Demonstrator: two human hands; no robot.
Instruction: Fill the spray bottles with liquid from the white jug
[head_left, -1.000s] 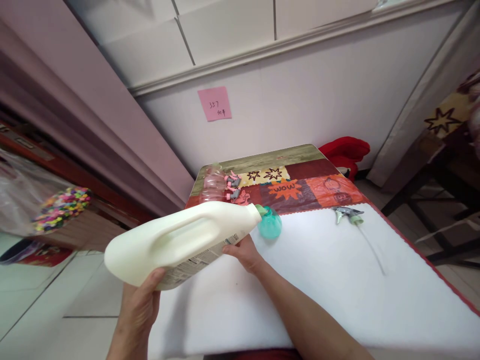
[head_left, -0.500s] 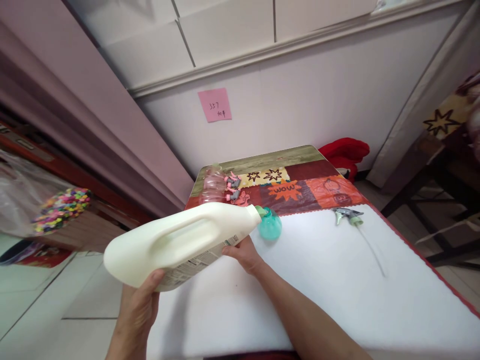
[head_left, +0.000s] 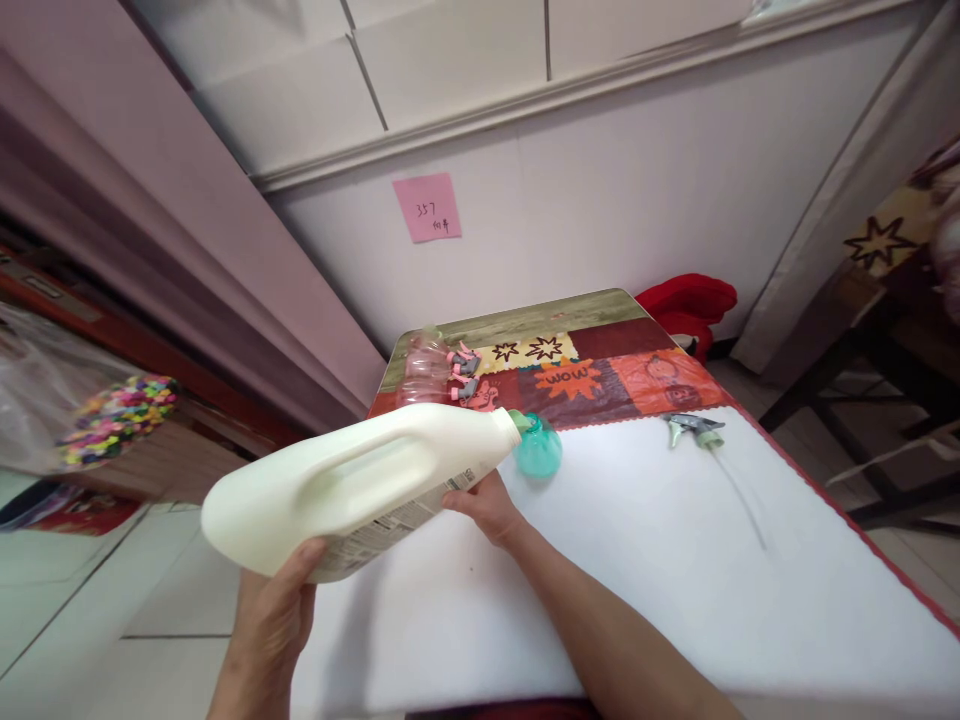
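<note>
Both my hands hold a large cream-white detergent jug (head_left: 360,480), tilted with its neck pointing right. My left hand (head_left: 277,600) grips it near the base, thumb on the label side. Under the neck, my right hand (head_left: 484,500) supports it, its fingers partly hidden beneath. The green spout (head_left: 519,422) meets the open mouth of a round teal bottle (head_left: 538,450), which stands on the white cloth (head_left: 637,580). To the right lies a grey spray trigger head (head_left: 697,428) with its thin tube.
Two clear pink spray bottles (head_left: 424,368) lie at the table's back left on a patterned cover (head_left: 570,380). A red plush item (head_left: 690,300) is beyond the back right corner. A dark stool (head_left: 840,370) stands right; colourful small pieces (head_left: 120,420) are at left.
The jug's rear end has shifted very slightly left. Otherwise both hands keep their hold, and the spout stays at the teal bottle's mouth.
</note>
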